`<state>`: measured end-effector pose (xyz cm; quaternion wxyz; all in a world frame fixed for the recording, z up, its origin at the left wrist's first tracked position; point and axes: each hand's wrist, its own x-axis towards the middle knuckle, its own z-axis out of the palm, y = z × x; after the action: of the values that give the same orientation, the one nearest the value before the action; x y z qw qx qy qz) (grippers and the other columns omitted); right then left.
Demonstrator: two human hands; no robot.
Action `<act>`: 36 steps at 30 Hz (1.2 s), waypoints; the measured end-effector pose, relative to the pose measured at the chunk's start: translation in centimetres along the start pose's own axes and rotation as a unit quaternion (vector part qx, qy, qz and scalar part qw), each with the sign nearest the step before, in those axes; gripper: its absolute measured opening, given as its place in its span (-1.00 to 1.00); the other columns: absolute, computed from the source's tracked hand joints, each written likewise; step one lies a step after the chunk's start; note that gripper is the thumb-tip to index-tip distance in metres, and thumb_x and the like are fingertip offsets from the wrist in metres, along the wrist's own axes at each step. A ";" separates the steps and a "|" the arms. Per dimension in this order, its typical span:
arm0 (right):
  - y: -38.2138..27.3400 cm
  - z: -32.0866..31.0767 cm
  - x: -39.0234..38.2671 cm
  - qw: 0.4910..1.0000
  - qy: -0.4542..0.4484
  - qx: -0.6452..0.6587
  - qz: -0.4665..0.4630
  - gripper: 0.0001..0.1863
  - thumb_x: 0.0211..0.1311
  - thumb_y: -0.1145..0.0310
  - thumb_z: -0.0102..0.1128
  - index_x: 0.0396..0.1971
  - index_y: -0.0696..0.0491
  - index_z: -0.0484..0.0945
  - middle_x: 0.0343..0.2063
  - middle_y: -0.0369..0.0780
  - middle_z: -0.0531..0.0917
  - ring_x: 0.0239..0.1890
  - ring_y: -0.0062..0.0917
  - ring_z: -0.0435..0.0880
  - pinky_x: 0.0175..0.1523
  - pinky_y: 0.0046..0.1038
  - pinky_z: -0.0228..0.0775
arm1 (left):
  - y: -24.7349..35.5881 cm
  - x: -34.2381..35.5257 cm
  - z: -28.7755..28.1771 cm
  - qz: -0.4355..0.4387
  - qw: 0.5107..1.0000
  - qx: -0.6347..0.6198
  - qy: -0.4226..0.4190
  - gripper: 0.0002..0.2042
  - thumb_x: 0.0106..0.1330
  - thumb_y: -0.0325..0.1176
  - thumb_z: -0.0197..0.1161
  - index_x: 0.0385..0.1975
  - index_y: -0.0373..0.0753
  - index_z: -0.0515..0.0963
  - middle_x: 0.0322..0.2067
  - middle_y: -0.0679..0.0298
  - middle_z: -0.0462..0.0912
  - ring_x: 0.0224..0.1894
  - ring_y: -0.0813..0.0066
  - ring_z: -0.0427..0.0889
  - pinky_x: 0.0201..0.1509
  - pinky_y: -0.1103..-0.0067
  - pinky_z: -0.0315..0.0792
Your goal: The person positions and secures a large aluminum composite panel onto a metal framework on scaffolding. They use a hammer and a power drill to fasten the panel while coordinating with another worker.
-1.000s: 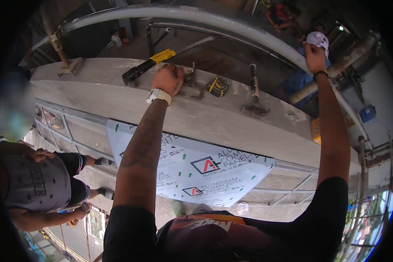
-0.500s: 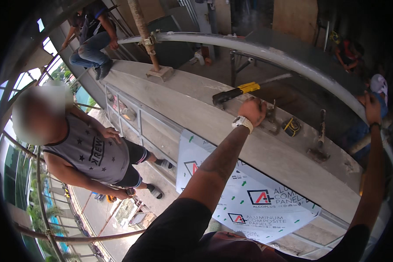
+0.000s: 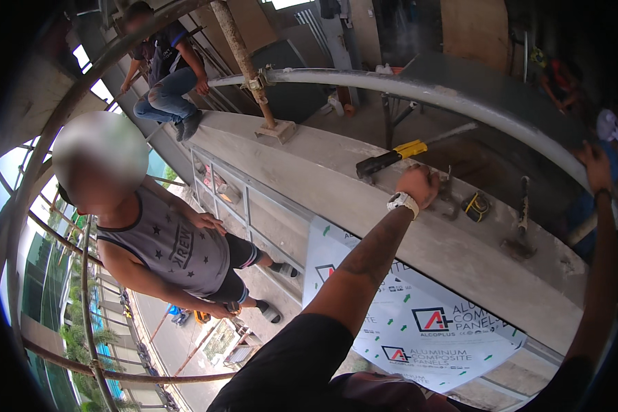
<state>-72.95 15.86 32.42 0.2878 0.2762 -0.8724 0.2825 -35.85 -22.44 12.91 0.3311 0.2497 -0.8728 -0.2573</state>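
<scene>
Head cam: R hand [image 3: 594, 167] grips pipe [image 3: 425, 89]; L hand [image 3: 419, 187] curled, hold unclear, tool [image 3: 386, 161] just left.

The concrete ledge [image 3: 309, 154] is a long, bare grey member running from upper left to lower right. Its top face is broad, with pale scuffs and dark stains toward the right; a smooth side face drops below the near edge. The grey pipe rail [image 3: 419, 89] is a round metal tube with a worn, blotched surface. It spans beyond the far edge of the ledge and appears bowed in the wide view. The brownish metal piece [image 3: 447, 201] lies on the top face; its exact form is unclear.
</scene>
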 end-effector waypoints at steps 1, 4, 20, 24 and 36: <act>0.2 -0.4 -0.1 1.000 -0.001 -0.002 0.001 -0.41 0.44 -0.05 0.13 0.01 0.27 0.60 -0.03 0.06 0.70 0.06 -0.09 0.67 0.23 -0.23 0.38 | 0.2 0.2 0.1 0.009 1.000 0.004 0.002 -0.66 0.34 -0.14 0.21 -0.35 -0.36 0.63 -0.24 -0.13 0.67 -0.06 -0.14 0.64 0.08 0.15 0.53; 0.5 -2.0 -0.3 0.998 -0.051 0.005 0.024 -0.40 0.43 -0.06 0.11 -0.03 0.29 0.62 -0.08 0.10 0.71 0.05 -0.06 0.68 0.20 -0.20 0.40 | 0.6 0.8 0.9 0.028 1.000 0.006 -0.006 -0.65 0.30 -0.11 0.24 -0.36 -0.36 0.63 -0.25 -0.12 0.67 -0.08 -0.14 0.64 0.08 0.17 0.53; -5.8 -4.4 -2.8 0.991 -0.042 -0.091 0.085 -0.47 0.31 -0.13 0.03 -0.07 -0.05 0.77 -0.07 -0.07 0.77 0.01 -0.09 0.72 0.18 -0.07 0.51 | 0.3 0.9 2.1 0.098 0.994 0.038 0.001 -0.67 0.24 -0.18 0.31 -0.21 -0.36 0.70 -0.10 -0.12 0.70 0.03 -0.15 0.63 0.16 0.19 0.50; -6.4 -4.1 -3.0 0.992 -0.039 -0.085 0.088 -0.48 0.33 -0.12 0.06 -0.05 -0.04 0.76 -0.10 -0.04 0.77 -0.02 -0.08 0.72 0.17 -0.11 0.53 | -0.2 1.0 1.4 0.093 0.995 0.038 -0.010 -0.66 0.25 -0.17 0.29 -0.19 -0.35 0.70 -0.14 -0.13 0.72 -0.05 -0.16 0.67 0.11 0.19 0.54; -6.1 -4.0 -2.6 0.994 -0.044 -0.072 0.065 -0.50 0.29 -0.12 0.04 -0.09 -0.10 0.77 -0.06 -0.05 0.76 0.05 -0.10 0.71 0.21 -0.12 0.52 | -0.6 1.1 1.6 0.092 0.995 0.036 -0.005 -0.68 0.23 -0.16 0.28 -0.20 -0.29 0.70 -0.11 -0.09 0.70 -0.04 -0.14 0.65 0.10 0.18 0.53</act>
<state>-65.82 15.12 35.41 0.2491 0.2097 -0.9185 0.2244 -37.58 -23.12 11.99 0.3395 0.1785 -0.9025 -0.1958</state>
